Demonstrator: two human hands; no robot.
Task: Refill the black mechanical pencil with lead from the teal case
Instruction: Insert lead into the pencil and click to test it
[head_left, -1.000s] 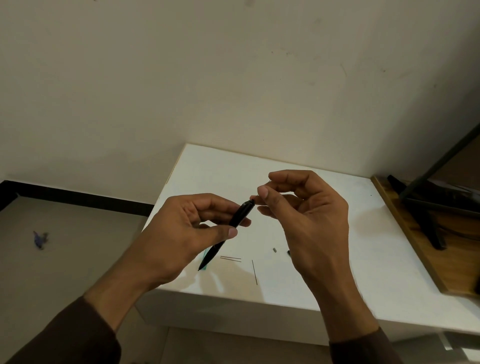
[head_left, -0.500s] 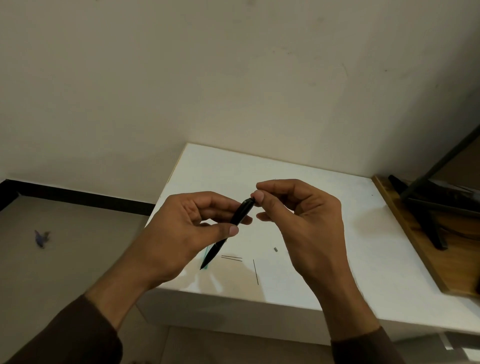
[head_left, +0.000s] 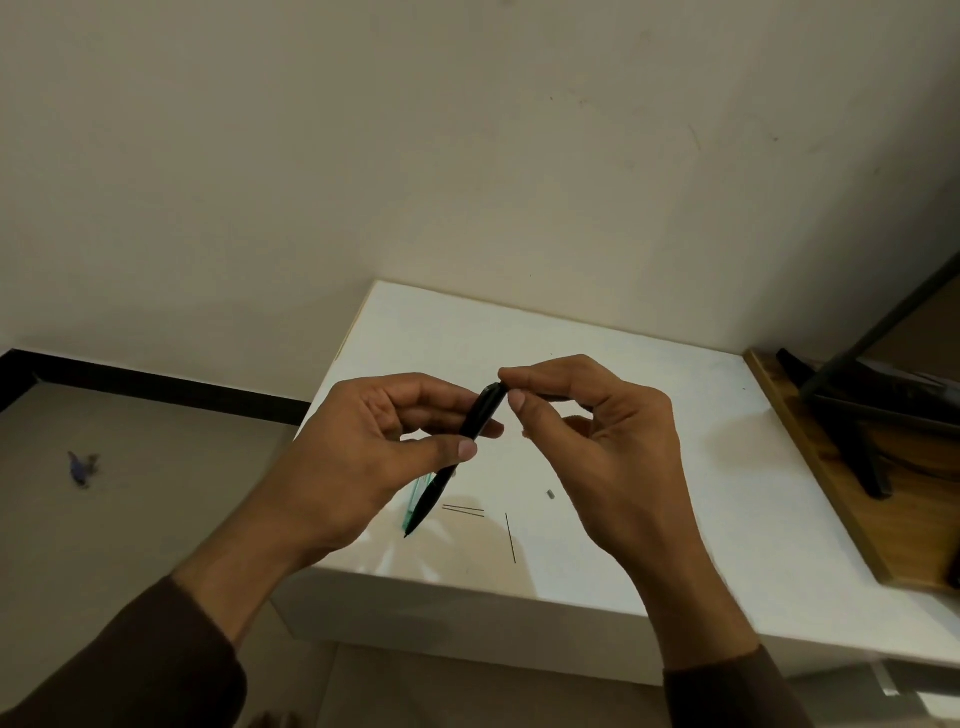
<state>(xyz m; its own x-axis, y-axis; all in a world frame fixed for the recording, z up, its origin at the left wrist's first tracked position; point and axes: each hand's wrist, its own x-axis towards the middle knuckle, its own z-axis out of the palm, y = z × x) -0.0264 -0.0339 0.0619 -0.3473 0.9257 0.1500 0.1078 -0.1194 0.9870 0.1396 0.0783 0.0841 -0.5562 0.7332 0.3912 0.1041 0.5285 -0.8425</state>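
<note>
The white table (head_left: 649, 467) fills the lower middle of the view, a wooden board (head_left: 852, 493) with a dark stand at its 3 o'clock edge. Above it the left hand (head_left: 363, 457) grips the black mechanical pencil (head_left: 467, 441) mid-barrel, thumb against curled fingers. The pencil's long axis runs from tip at 7 o'clock to cap end at 1 o'clock. The right hand (head_left: 597, 431) pinches at that cap end, which lies at its 10 o'clock, so it is the nearer hand for the top; whether it holds a lead or the cap I cannot tell. The teal case (head_left: 415, 496) lies on the table, just behind the pencil's lower half. Loose leads (head_left: 463, 510) lie at 5 o'clock from the tip, and a small grey piece (head_left: 550, 494) beyond.
</note>
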